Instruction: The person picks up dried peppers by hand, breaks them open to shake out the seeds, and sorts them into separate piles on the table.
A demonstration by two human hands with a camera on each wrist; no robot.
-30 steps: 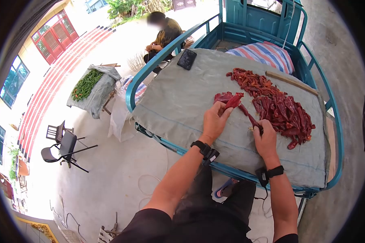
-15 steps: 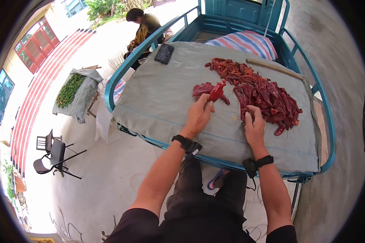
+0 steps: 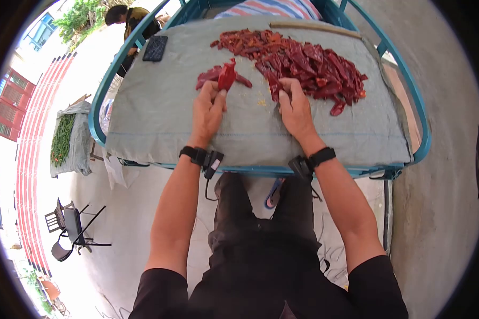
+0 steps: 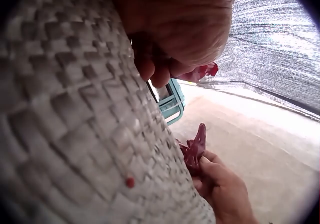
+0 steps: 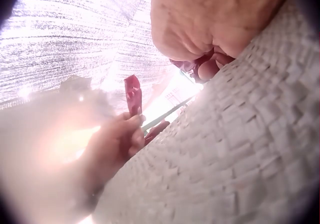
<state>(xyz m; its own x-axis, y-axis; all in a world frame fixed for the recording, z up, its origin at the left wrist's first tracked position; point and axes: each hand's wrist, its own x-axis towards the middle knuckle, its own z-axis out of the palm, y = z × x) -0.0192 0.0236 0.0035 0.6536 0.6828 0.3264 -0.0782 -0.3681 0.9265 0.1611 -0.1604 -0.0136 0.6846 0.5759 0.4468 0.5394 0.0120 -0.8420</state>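
Jutting past left fingers [image 3: 206, 91]: a red pepper [image 3: 226, 76].

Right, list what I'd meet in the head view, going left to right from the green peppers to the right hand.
Green peppers → black phone → left hand pinching a red pepper → scattered yellowish bits → right hand holding another red pepper.

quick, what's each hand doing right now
Left hand: pinching a red pepper.
Right hand: pinching another red pepper.
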